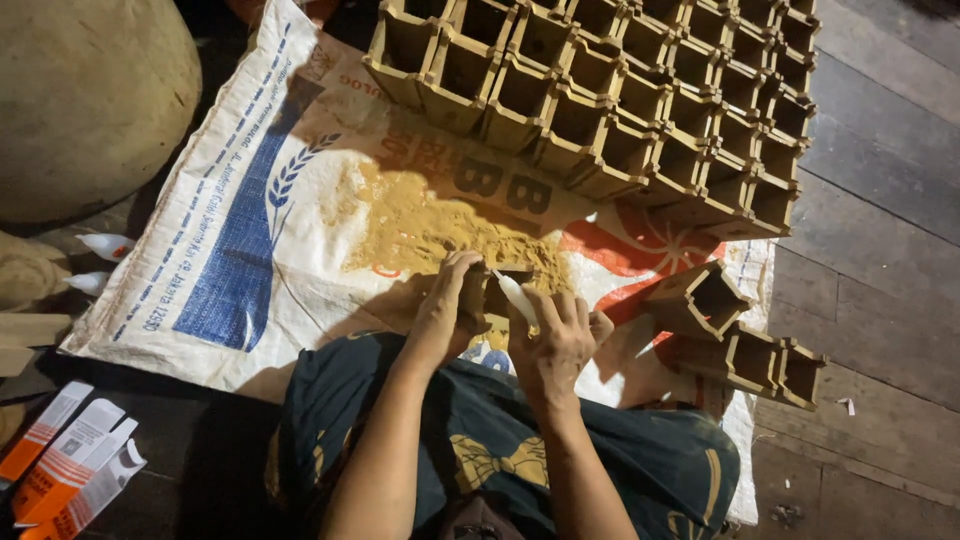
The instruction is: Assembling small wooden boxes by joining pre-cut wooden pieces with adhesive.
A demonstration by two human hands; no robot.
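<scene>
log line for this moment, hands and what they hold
left hand: grips small wooden box | right hand: holds white glue bottle, tip at box | sawdust pile on woven sack

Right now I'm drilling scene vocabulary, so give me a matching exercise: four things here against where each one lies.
Things:
1. stacked open wooden boxes
2. orange-and-white cardboard cartons
3. heap of tan sawdust
4. small white glue bottle

Places:
A. in the right hand
B. middle of the woven sack
C. top, across the sack
D. bottom left on the floor

Pairs: 1-C, 2-D, 3-B, 4-A
</scene>
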